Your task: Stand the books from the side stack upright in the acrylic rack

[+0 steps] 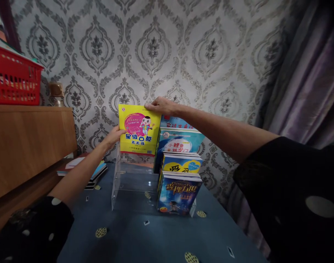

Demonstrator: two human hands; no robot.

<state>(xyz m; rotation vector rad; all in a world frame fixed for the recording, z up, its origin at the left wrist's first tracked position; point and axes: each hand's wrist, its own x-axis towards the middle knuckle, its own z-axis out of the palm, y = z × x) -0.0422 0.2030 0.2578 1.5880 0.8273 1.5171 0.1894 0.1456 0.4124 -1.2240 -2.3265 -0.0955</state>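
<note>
A yellow workbook with a cartoon child on its cover stands upright at the back left of a clear plastic tiered book rack. My left hand grips its left edge, thumb across the front. At its top right corner, my right hand pinches the upper edge. The right side of the rack carries stepped rows of books: a blue book at the back, a teal book, a yellow and blue book, and a dark blue book in front. My fingers behind the workbook are hidden.
On the left, a stack of books lies beside a wooden cabinet. A red basket and a small brown object sit on the cabinet. Patterned wallpaper is behind, a curtain at right. A blue patterned cloth lies underneath.
</note>
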